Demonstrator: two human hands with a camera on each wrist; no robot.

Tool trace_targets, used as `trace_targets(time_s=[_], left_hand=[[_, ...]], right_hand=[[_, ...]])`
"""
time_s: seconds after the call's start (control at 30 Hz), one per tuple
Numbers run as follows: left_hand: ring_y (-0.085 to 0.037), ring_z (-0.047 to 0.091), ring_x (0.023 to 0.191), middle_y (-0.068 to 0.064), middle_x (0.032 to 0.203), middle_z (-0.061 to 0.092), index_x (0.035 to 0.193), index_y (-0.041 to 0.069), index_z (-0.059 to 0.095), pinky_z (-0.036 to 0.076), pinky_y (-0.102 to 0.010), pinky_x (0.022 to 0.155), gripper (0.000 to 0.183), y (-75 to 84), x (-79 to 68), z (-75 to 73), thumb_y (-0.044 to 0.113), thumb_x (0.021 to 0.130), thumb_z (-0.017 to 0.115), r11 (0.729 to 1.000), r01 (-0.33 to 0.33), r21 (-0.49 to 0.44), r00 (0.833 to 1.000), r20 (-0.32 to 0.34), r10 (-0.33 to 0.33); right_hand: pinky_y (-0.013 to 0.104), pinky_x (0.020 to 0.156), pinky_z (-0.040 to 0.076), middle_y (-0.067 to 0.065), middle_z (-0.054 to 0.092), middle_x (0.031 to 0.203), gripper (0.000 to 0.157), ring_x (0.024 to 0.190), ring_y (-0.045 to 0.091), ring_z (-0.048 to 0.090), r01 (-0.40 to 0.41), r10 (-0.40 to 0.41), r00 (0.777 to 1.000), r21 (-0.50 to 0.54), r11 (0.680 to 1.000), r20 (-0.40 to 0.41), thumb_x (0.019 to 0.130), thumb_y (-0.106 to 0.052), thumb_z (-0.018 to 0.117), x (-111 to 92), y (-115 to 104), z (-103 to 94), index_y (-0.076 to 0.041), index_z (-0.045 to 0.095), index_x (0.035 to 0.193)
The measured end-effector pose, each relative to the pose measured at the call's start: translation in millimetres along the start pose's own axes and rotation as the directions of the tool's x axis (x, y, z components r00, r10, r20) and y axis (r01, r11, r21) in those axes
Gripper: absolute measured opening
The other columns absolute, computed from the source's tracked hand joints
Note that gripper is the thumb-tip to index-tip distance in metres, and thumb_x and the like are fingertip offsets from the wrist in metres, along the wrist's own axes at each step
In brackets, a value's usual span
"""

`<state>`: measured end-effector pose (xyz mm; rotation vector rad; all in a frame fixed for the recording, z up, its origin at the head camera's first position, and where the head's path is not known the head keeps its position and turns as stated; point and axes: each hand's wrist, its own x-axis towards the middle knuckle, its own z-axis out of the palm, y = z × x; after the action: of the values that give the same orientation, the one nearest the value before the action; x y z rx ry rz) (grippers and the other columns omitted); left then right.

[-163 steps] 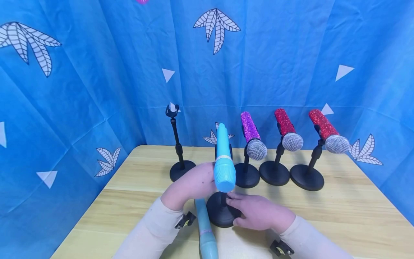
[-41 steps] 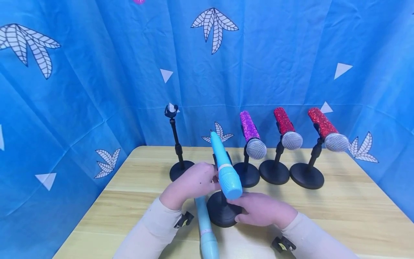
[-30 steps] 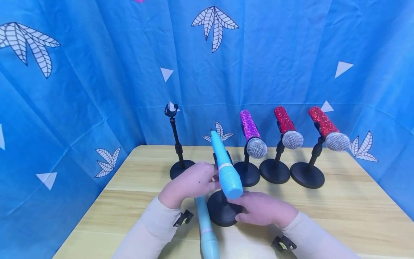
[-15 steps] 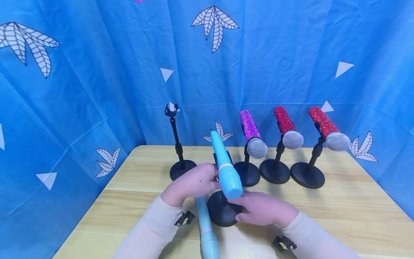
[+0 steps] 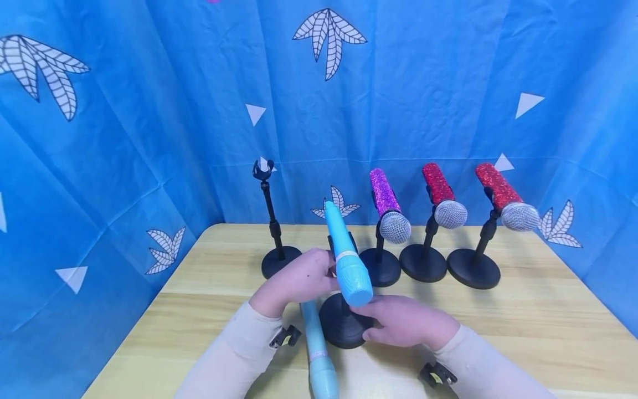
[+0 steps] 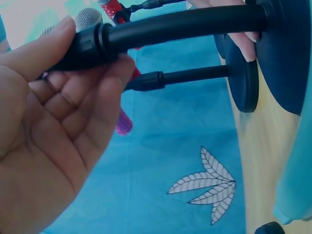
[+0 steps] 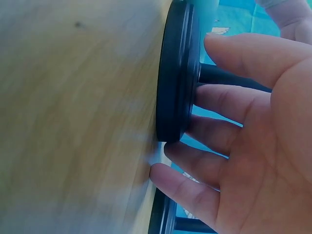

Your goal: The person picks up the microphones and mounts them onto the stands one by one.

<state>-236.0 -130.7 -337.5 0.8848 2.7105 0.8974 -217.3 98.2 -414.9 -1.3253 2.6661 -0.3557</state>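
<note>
A light-blue microphone point(image 5: 354, 277) sits in the clip of a black stand, its head tilted down toward me and slightly right. My left hand point(image 5: 304, 280) grips the collar point(image 6: 87, 46) on that stand's pole, thumb on one side and curled fingers on the other. My right hand point(image 5: 406, 321) is low at the stand's round base point(image 7: 176, 73). Its fingers point(image 7: 214, 131) are spread and fairly straight, with the upper ones touching the base. A second light-blue microphone point(image 5: 321, 366) lies on the table left of the base, partly under my left forearm.
A stand with a bare clip point(image 5: 274, 221) is at the back left. On the right, three stands hold a purple microphone point(image 5: 384, 194) and two red ones, the nearer red microphone point(image 5: 438, 185) and the far-right red microphone point(image 5: 498, 185). Blue cloth point(image 5: 423, 83) hangs behind the wooden table point(image 5: 199, 310).
Since the earliest frame, the mounted blue microphone has swivelled, its head swinging right and lower. Over the last second both hands and the stand have stayed almost still.
</note>
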Motion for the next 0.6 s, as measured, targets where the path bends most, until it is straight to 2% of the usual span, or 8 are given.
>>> trace_targets(time_s=[0.13, 0.27, 0.37, 0.5, 0.6], left_hand=[[-0.01, 0.057, 0.071, 0.014, 0.076, 0.065, 0.092, 0.025, 0.07, 0.048, -0.028, 0.065, 0.005, -5.9, 1.5, -1.5, 0.025, 0.087, 0.068, 0.998, -0.058, -0.026, 0.997, 0.045, 0.06], [-0.01, 0.057, 0.072, 0.013, 0.077, 0.065, 0.093, 0.026, 0.07, 0.049, -0.029, 0.066, 0.007, -8.3, 3.6, -1.8, 0.025, 0.089, 0.065, 0.996, -0.081, -0.041, 0.993, 0.081, 0.084], [-0.008, 0.059, 0.074, 0.014, 0.08, 0.065, 0.095, 0.025, 0.069, 0.049, -0.028, 0.067, 0.009, -6.9, 5.0, -1.6, 0.026, 0.086, 0.068, 0.998, -0.056, -0.036, 0.997, 0.058, 0.058], [-0.008, 0.059, 0.076, 0.014, 0.083, 0.063, 0.095, 0.023, 0.066, 0.049, -0.028, 0.067, 0.015, -3.9, 5.1, -0.5, 0.026, 0.082, 0.073, 1.0, 0.005, -0.025, 1.0, -0.015, -0.006], [-0.009, 0.058, 0.077, 0.013, 0.083, 0.063, 0.093, 0.022, 0.066, 0.049, -0.029, 0.067, 0.012, -3.8, 3.9, 0.4, 0.023, 0.083, 0.072, 0.999, 0.004, -0.04, 0.999, -0.034, -0.005]], right_hand=[[0.039, 0.093, 0.044, 0.004, 0.055, 0.129, 0.051, 0.119, 0.019, 0.051, 0.014, -0.014, 1.0, -0.009, 1.0, -0.003, 0.089, -0.036, 0.061, -0.7, -1.1, -1.1, -0.018, 0.051, 0.135], [0.039, 0.092, 0.045, 0.003, 0.056, 0.127, 0.05, 0.117, 0.019, 0.052, 0.004, -0.004, 1.0, -0.006, 1.0, -0.009, 0.088, -0.036, 0.061, -2.0, 0.1, 0.5, -0.019, 0.052, 0.134], [0.039, 0.093, 0.044, 0.003, 0.056, 0.128, 0.05, 0.117, 0.019, 0.051, -0.013, 0.013, 1.0, -0.002, 1.0, -0.004, 0.089, -0.038, 0.06, -2.3, 1.4, 0.8, -0.019, 0.051, 0.135], [0.039, 0.095, 0.043, 0.004, 0.054, 0.131, 0.052, 0.12, 0.019, 0.049, -0.02, 0.02, 1.0, 0.005, 1.0, 0.011, 0.089, -0.039, 0.06, -1.6, 2.4, 0.0, -0.019, 0.05, 0.136], [0.039, 0.096, 0.042, 0.004, 0.052, 0.133, 0.052, 0.122, 0.019, 0.048, -0.009, 0.009, 1.0, 0.003, 1.0, 0.015, 0.089, -0.039, 0.06, -0.8, 2.5, -0.8, -0.019, 0.05, 0.136]])
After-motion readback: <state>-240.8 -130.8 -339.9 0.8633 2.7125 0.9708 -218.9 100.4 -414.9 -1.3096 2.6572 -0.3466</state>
